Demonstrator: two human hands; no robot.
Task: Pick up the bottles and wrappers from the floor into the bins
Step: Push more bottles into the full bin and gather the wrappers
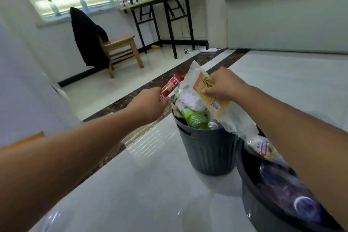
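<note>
My left hand (148, 102) grips a red wrapper (171, 85) just left of the far dark grey bin (209, 153). My right hand (223, 86) pinches a yellow and clear plastic wrapper (211, 98) above that bin's mouth. The far bin is heaped with wrappers, a green packet (194, 118) and a clear bottle top (212, 125). A second dark bin (263, 211) stands nearer at the lower right, holding a purple packet (293, 198) and other wrappers, partly hidden under my right forearm.
Glossy white floor tiles (141, 184) with a dark marble strip (143, 90) surround the bins. A wooden chair (122, 51) draped with a black jacket stands at the back left, beside a black-legged folding desk (165, 9). A power strip (208, 50) lies by the far wall.
</note>
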